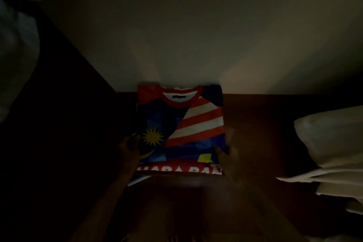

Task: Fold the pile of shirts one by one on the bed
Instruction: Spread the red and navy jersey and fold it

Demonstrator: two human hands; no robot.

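The room is very dim. A folded shirt [180, 127] lies in the middle on the dark bed surface, collar away from me. It is blue with red and white stripes, a yellow star and crescent, and a red band with white letters at its near edge. My left hand [128, 148] grips the shirt's lower left edge with its fingers curled round it. At the lower right edge is my right hand [225, 155], thumb on top of the fabric, pinching it. A white edge of cloth [137, 180] pokes out beneath the shirt at the near left.
A pale wall [196, 35] rises right behind the shirt. White pillows [332, 143] are stacked on the right. Pale bedding [17, 49] shows dimly at the far left. The dark bed surface [255, 124] spreads to both sides.
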